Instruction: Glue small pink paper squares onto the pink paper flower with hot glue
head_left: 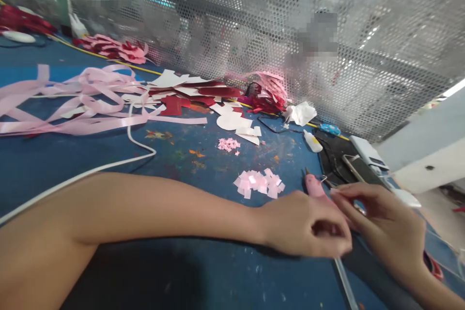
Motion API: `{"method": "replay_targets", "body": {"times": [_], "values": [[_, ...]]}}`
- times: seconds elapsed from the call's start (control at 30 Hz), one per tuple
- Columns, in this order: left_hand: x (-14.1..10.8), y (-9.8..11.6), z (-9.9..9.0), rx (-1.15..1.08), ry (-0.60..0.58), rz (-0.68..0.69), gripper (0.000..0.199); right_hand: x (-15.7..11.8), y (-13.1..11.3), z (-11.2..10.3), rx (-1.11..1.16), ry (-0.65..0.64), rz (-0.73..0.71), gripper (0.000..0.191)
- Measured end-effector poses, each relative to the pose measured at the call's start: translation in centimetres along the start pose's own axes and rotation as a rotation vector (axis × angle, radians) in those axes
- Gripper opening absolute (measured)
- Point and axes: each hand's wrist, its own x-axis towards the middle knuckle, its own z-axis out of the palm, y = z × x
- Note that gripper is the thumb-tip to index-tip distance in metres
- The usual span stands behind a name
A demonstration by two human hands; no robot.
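Observation:
My left hand (305,227) reaches across from the left, fingers curled closed beside and partly over a pink glue gun (315,186). What its fingertips hold, if anything, is hidden. The gun's dark nozzle points away, and a clear glue stick (345,283) shows below my left hand. My right hand (385,225) is just right of the gun, thumb and forefinger pinched together. Something small and pale may be at its fingertips; I cannot make it out. Left of the gun lies a loose pile of pale pink ribbon squares (258,181). Beyond it sits a small heap of folded pink pieces (228,144).
Pink ribbon (90,92) lies in loops at left, near a white cable (141,155). White and red paper scraps (228,118) lie toward the perforated metal screen (232,19). A small white bottle (312,142) and a phone (358,169) are at right.

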Motion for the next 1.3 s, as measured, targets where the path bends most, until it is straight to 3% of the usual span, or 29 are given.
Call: {"method": "replay_targets", "body": {"times": [0.07, 0.13, 0.23, 0.4, 0.53, 0.67, 0.8, 0.9, 1.0, 1.1, 1.3], "values": [[0.4, -0.1, -0.5, -0.127, 0.201, -0.143, 0.011, -1.2, 0.8, 0.1, 0.085, 0.098, 0.007, 0.012], [0.8, -0.3, -0.8, -0.235, 0.318, -0.251, 0.015, -1.8, 1.0, 0.4, 0.162, 0.1, -0.001, 0.014], [1.2, -0.6, -0.9, -0.381, 0.304, -0.326, 0.022, -2.1, 0.8, 0.8, 0.241, 0.045, 0.017, 0.015], [1.3, -0.7, -1.0, -0.572, 0.24, -0.333, 0.016, -2.0, 0.3, 1.0, 0.235, 0.042, 0.032, 0.016], [1.4, -0.3, -1.1, -0.586, 0.231, -0.325, 0.009, -1.7, -0.2, 0.9, 0.144, 0.041, -0.018, 0.016], [1.5, 0.2, -1.3, -0.531, 0.255, -0.386, 0.009, -1.4, 0.1, -0.1, -0.015, -0.047, -0.097, 0.008], [1.5, 0.0, -1.6, -0.462, 0.382, -0.441, 0.013, -1.7, 1.4, -1.3, -0.301, -0.147, -0.234, 0.034], [1.8, -0.4, -1.9, -0.445, 0.479, -0.453, 0.012, -1.9, 1.8, -1.4, -0.472, -0.277, -0.231, 0.053], [2.1, -0.5, -2.2, -0.426, 0.538, -0.482, 0.011, -2.0, 1.7, -1.1, -0.511, -0.366, -0.148, 0.045], [2.3, -0.4, -2.3, -0.396, 0.581, -0.522, 0.01, -2.0, 1.6, -1.3, -0.469, -0.311, -0.108, 0.031], [2.4, -0.4, -2.2, -0.398, 0.625, -0.543, 0.009, -2.2, 1.7, -2.0, -0.29, -0.215, -0.339, 0.019]]}}
